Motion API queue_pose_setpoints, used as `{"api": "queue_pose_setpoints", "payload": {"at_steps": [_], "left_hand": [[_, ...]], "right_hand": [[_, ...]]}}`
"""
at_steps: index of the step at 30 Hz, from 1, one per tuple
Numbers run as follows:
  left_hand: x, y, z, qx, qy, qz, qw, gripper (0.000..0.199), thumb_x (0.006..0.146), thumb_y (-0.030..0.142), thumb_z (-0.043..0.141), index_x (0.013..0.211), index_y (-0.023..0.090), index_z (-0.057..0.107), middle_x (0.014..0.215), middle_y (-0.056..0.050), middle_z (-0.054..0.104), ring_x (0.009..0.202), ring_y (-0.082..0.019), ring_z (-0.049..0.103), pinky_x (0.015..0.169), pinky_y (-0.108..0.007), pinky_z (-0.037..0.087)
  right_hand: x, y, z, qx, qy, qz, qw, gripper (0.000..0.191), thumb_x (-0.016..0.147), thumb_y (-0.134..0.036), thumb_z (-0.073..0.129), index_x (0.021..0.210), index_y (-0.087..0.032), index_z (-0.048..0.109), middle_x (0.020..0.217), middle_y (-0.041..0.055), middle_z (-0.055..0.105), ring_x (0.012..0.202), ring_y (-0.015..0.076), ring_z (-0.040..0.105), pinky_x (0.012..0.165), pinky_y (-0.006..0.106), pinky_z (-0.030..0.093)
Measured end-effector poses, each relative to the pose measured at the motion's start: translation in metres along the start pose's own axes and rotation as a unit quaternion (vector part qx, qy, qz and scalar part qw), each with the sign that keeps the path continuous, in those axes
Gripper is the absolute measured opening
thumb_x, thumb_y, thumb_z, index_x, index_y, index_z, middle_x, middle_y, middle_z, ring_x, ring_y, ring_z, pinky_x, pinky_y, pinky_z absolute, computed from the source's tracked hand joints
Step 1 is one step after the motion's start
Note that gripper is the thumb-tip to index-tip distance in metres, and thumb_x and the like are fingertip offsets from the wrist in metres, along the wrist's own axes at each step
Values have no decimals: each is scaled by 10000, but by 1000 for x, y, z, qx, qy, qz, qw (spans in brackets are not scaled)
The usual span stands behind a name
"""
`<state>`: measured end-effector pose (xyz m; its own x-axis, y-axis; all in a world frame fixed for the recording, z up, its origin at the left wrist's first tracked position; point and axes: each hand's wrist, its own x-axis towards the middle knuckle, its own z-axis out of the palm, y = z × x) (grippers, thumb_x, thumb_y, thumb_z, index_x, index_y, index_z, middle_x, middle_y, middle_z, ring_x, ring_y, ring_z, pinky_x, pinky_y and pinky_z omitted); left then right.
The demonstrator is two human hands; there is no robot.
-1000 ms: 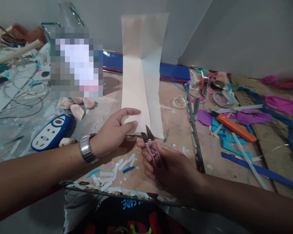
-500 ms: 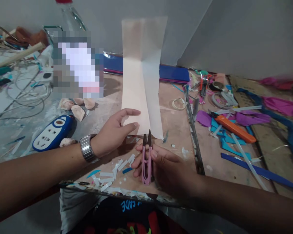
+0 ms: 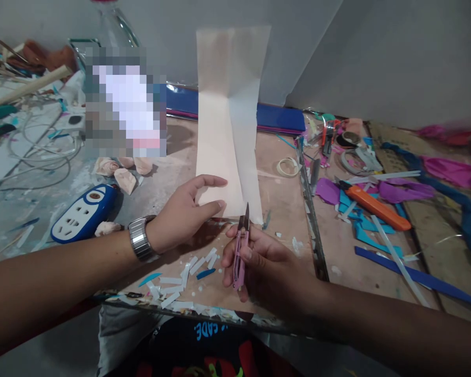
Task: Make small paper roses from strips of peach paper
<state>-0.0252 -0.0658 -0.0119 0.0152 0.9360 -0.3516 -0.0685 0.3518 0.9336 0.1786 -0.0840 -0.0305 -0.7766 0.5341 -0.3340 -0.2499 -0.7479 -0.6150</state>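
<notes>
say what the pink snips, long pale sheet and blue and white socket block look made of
Pink snips: blades probably metal, dark and thin; handles painted metal or plastic, evenly coloured.
Long pale sheet: perhaps paper or thin foam, matte, with a soft lengthwise crease; the look leaves it open.
Socket block: likely hard plastic, with a smooth white face and rounded blue casing.

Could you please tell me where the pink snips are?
In the head view, the pink snips are in the right hand, below centre, at the bottom of the pale sheet.

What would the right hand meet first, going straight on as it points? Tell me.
Probably the pale sheet: the snips in that hand overlap its near edge here, though contact is unclear.
</notes>
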Motion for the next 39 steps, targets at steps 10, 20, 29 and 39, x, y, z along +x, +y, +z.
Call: {"api": "queue_pose_setpoints", "payload": {"at_steps": [10,20,29,39], "left_hand": [[1,-2,-2,63,6,46,997,417,850,244,714,1253,225,608,913,-21,708,659,-140,646,632,-292,544],[1,-2,-2,75,14,48,996,418,852,229,712,1259,230,618,859,-3,677,591,-105,578,550,-238,450],[0,0,-3,73,9,53,996,415,852,235,713,1256,216,618,786,10,650,598,-119,600,555,-242,463],[-1,1,-2,71,7,48,996,423,846,236,711,1259,215,618,828,0,675,623,-133,628,612,-272,502]], "right_hand": [[-2,-3,2,-10,31,1,999,318,1002,-482,615,1170,-217,564,871,36,730,652,158,721,453,184,502],[-3,-6,8,-19,81,20,996,251,1009,-444,594,1092,-210,557,795,7,687,571,127,654,397,162,376],[-2,-6,7,-9,78,22,997,239,999,-448,604,1056,-222,549,748,-24,637,547,118,632,385,161,325],[-3,-6,8,0,76,21,997,223,1000,-422,616,1049,-218,539,727,-34,635,558,115,631,484,199,380]]}}
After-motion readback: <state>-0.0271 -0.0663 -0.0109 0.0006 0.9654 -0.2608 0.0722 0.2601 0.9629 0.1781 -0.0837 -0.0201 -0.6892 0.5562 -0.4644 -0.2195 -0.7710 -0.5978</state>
